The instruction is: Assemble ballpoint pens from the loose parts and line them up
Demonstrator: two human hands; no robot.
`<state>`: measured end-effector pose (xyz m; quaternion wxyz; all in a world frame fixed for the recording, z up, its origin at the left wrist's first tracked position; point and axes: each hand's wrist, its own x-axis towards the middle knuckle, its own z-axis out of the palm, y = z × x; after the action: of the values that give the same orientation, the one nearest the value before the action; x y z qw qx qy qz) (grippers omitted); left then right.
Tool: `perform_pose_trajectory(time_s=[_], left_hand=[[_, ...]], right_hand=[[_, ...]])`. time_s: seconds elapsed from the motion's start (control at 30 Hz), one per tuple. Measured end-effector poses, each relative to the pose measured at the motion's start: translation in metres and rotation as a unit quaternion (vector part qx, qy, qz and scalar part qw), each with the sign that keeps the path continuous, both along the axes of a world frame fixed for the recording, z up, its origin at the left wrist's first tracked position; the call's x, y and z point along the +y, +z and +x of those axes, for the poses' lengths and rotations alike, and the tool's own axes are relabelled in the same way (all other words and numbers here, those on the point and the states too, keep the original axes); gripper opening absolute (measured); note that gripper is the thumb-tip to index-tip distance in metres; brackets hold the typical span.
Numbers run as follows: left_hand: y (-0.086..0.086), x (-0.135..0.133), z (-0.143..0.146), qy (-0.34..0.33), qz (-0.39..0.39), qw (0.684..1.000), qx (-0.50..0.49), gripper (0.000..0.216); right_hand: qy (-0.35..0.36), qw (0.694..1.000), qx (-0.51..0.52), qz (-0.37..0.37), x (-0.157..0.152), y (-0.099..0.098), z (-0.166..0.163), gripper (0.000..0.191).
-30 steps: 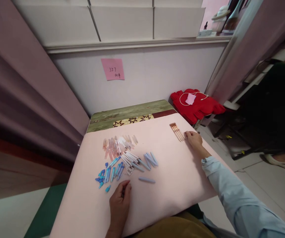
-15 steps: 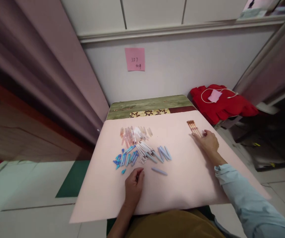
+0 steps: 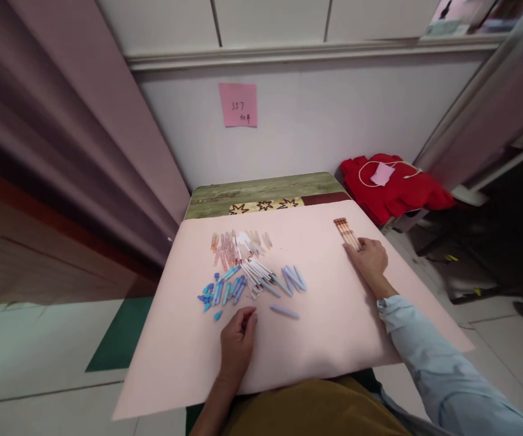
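Pink-covered bench [image 3: 334,339]: right hand [image 3: 370,259] flat, fingertips touching assembled pens [image 3: 346,234], left hand [image 3: 237,342] loosely curled, probably empty; light, stiff, roll-prone barrels, pinch mid-shaft.

Too small to sort out — the pile [image 3: 247,272] of pen parts, pink, white and blue pieces overlapping. Near end of the sticks [image 3: 346,234] hidden under the right hand [image 3: 370,259]. Anything inside the curled left hand [image 3: 236,342] impossible to make out. Writing on the pink note [image 3: 238,105] legible only in part. Cut off at the bottom edge — both forearms and the lap. Red cloth [image 3: 397,188] partly hidden behind the table [image 3: 261,197]. Right margin dark and blurred.
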<state>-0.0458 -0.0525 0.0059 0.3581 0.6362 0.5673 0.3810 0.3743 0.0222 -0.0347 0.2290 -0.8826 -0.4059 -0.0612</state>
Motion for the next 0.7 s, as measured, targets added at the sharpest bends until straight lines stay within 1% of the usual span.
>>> perform_pose_trajectory(time_s=[0.13, 0.33, 0.5, 0.6, 0.7], left_hand=[[0.000, 0.002, 0.001, -0.001, 0.004, 1.000, 0.006, 0.026], [0.002, 0.001, 0.003, 0.004, 0.012, 1.000, 0.011, 0.026], [0.000, 0.000, 0.002, -0.001, 0.017, 1.000, 0.026, 0.025], [-0.003, 0.000, 0.002, -0.003, 0.023, 0.999, 0.027, 0.024], [-0.006, 0.000, 0.001, -0.006, 0.026, 0.999, 0.027, 0.022]], right_hand=[[-0.007, 1.000, 0.001, -0.007, 0.001, 0.001, -0.001, 0.060], [0.005, 1.000, -0.005, 0.012, -0.001, 0.001, -0.003, 0.058], [0.004, 1.000, 0.008, 0.019, -0.002, -0.001, 0.000, 0.060], [0.006, 0.998, 0.020, 0.066, -0.003, 0.001, 0.003, 0.062], [0.025, 0.988, -0.001, 0.153, -0.009, 0.012, -0.008, 0.060]])
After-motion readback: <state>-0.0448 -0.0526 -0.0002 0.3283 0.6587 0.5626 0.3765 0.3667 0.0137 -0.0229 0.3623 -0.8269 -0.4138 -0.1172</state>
